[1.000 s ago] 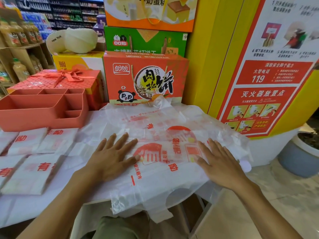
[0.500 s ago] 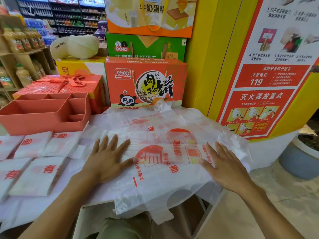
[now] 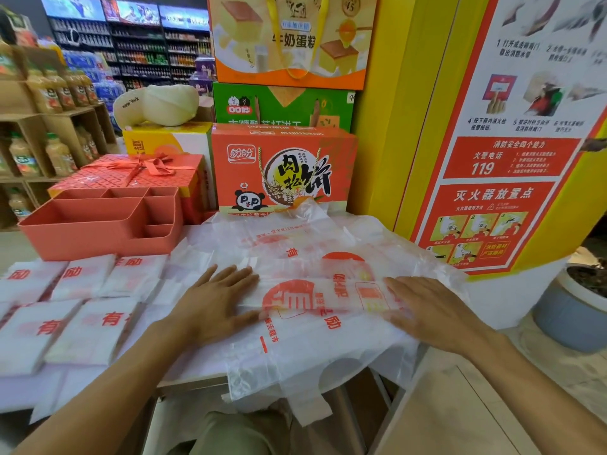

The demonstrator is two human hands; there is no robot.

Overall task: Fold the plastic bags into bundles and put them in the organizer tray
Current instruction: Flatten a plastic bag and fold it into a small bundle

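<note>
Plastic bag (image 3: 315,343), translucent white with red print, spread flat on the table (image 3: 197,366) and pinned at both ends by the hands. Left hand (image 3: 213,303) palm down on the bag's left end, fingers straight and slightly fanned, pointing away from the body. Right hand (image 3: 433,316) likewise flat on the right end, fingers straight and close together. Both hands wide and pressing only, curled round nothing. Between the hands, a folded band of the bag bearing a red logo. Nearer than the hands, the bag's handles (image 3: 308,412) drooping over the table's near edge. Beyond the hands, more loose bags (image 3: 295,234) in a crumpled pile, reaching up to an orange snack box (image 3: 282,165). Left of the left hand, folded bundles (image 3: 85,280) in two rows on the table, flat and squarish, close beside one another. Past those, farther from the body, the organizer tray (image 3: 82,238), coral-coloured, with several compartments. Behind the tray, a red gift box (image 3: 131,172) tied with a ribbon. Far right of the right hand, a red safety poster (image 3: 492,192) on a yellow pillar (image 3: 394,126) and a grey plant pot (image 3: 568,310) on the floor (image 3: 427,405).
</note>
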